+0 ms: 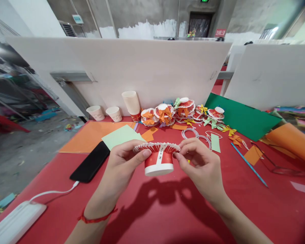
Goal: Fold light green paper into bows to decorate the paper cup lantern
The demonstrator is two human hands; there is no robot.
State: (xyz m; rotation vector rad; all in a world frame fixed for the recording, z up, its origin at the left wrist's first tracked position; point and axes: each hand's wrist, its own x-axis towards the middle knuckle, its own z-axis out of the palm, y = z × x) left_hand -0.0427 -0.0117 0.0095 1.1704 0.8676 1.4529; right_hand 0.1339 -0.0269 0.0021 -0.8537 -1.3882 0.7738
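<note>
A red paper cup [152, 162] with a white base hangs above the red table, its rim side cut into strips that fan outward into a pleated edge. My left hand [124, 166] grips the fanned edge on the left between thumb and fingers. On the right side, my right hand [203, 166] pinches the edge strips with thumb and fingertips. The cup is held base down, and its shadow falls on the table below. A red cord bracelet circles my left wrist.
Finished-looking cut cups with paper bows [165, 113] line the white partition [147, 67]. Paper cups [114, 114] stand left of them. A black phone [91, 162] is cabled to a white power bank [17, 220]. A blue pencil [249, 164], glasses [286, 170] and green card [244, 117] lie right.
</note>
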